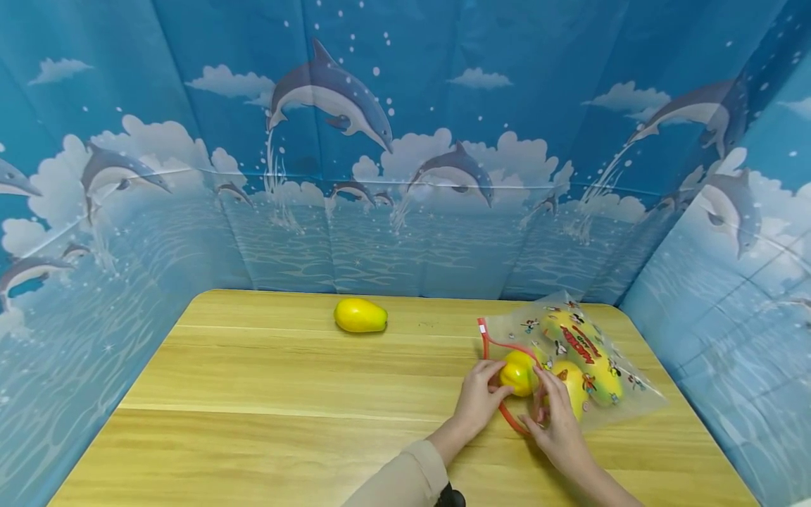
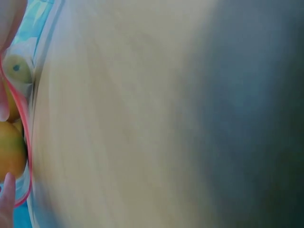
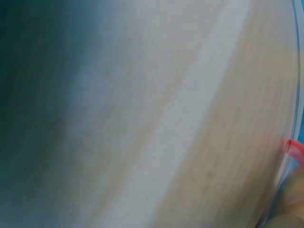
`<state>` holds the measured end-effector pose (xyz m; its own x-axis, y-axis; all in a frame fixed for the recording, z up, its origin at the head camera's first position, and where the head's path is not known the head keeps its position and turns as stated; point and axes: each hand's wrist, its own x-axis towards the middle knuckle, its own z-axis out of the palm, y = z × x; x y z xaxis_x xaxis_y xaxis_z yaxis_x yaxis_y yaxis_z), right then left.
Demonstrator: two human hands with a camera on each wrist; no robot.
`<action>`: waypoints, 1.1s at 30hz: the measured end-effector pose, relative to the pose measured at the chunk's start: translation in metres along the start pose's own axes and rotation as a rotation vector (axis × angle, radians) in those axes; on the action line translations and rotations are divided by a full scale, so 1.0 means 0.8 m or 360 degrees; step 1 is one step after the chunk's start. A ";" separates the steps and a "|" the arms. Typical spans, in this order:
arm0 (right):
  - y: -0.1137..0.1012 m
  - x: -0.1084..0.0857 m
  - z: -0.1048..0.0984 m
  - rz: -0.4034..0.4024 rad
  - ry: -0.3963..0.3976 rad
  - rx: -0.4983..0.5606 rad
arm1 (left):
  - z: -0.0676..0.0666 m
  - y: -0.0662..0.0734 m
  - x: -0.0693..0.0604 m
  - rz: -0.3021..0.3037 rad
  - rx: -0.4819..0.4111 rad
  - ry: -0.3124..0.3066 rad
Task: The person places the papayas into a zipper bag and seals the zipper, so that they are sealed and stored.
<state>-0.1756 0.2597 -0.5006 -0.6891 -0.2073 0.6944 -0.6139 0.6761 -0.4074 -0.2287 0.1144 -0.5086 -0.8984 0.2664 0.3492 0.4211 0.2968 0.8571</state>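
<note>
A clear printed zip bag (image 1: 633, 396) with a red zip edge lies at the table's right, with several yellow-green fruits (image 1: 573, 384) inside. At its mouth is a smooth yellow fruit (image 1: 518, 373), its far end toward the bag. My left hand (image 1: 476, 398) holds this fruit from the left between thumb and fingers. On the other side, my right hand (image 1: 559, 426) pinches the bag's mouth near the red edge. In the left wrist view, a fingertip touches the fruit (image 2: 12, 149) beside the red zip edge (image 2: 27, 142). The right wrist view barely catches the red edge (image 3: 295, 151).
A yellow papaya-shaped fruit (image 1: 361, 315) lies near the back edge of the wooden table (image 1: 285, 408). Blue curtains (image 1: 405, 239) printed with dolphins close off the back and sides.
</note>
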 end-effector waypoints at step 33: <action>0.004 -0.002 0.000 -0.0029 0.0010 0.0029 | 0.009 -0.007 0.009 0.0031 0.0113 -0.0103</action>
<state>-0.1763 0.2621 -0.5027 -0.6754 -0.2147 0.7055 -0.6332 0.6592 -0.4057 -0.2367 0.1214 -0.5134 -0.8811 0.3305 0.3384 0.4482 0.3544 0.8207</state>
